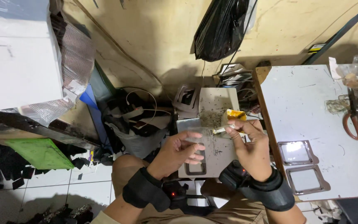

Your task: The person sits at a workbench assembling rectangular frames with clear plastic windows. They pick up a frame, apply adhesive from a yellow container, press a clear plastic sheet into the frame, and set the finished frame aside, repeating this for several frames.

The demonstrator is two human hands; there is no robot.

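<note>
Left of the white table (311,108), the left hand (179,151) pinches a clear, thin rectangular film (195,137) over a grey flat board (216,153). The right hand (249,143) grips a small crumpled yellow tube (231,120), fingers closed around it, beside the table's edge.
</note>
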